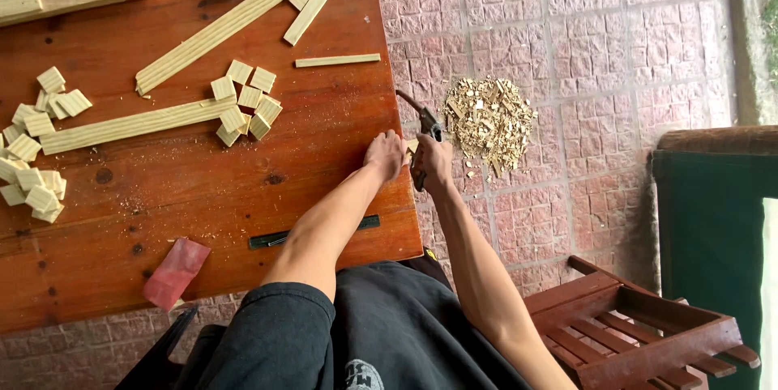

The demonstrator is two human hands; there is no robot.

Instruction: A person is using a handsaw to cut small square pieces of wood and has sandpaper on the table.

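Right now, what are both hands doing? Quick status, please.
Left hand pinches a small wood block at the table edge. Right hand grips a cutting tool. Chip pile beyond.

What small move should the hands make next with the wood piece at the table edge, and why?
Probably another shaving cut: the right hand holds a blade tool against the small wood piece that the left hand steadies at the table edge, above the shavings pile.

The small wood piece [412,145] is mostly hidden between both hands.
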